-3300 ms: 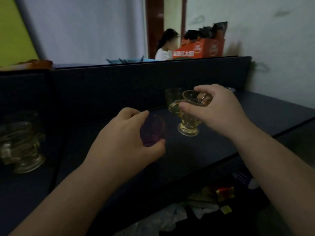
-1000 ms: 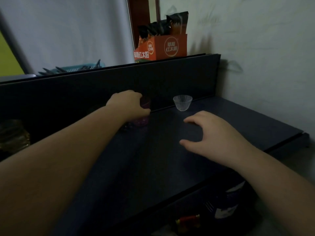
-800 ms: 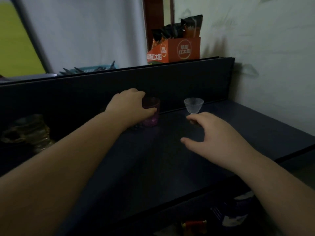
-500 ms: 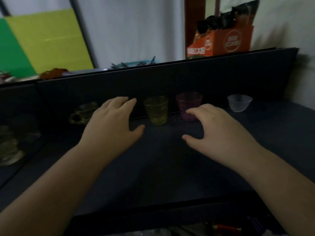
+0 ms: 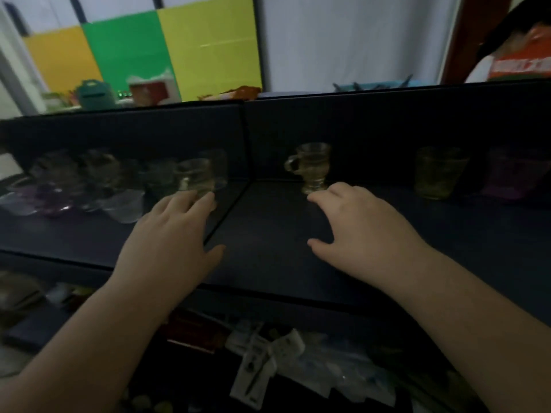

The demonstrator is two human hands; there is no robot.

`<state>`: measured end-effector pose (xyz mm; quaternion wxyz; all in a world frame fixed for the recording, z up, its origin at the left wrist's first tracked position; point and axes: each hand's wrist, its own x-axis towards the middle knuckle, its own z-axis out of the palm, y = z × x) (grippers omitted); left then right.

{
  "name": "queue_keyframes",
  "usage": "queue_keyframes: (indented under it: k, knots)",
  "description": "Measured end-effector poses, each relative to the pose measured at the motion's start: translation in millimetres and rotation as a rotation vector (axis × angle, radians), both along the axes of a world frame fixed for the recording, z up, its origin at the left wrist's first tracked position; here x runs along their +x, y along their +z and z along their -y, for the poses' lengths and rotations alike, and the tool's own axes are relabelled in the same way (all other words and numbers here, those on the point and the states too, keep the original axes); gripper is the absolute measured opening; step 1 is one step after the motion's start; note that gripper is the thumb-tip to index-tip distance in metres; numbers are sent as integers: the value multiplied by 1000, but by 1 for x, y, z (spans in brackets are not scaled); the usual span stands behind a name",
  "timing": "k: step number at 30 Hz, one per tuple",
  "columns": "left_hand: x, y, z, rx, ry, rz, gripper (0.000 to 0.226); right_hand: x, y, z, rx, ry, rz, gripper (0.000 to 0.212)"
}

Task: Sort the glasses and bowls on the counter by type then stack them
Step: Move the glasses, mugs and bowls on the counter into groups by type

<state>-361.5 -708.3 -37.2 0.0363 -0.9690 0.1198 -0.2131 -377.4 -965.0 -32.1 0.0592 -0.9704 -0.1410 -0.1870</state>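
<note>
Two empty hands, our left hand (image 5: 170, 242) and our right hand (image 5: 362, 234), hovered with relaxed, open grip over the dark tabletop (image 5: 268, 248), probably to choose next between the handled glass (image 5: 313, 166) just beyond the right fingertips and the blurred cluster of glasses (image 5: 98, 186) at left.
</note>
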Motion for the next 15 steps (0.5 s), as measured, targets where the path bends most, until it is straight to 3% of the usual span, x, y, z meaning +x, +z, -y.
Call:
queue_keyframes:
  k: [15]
  knots:
    - [-20, -17, -235, -28, 133, -4, 91, 23, -5, -259, -56, 115, -5, 60]
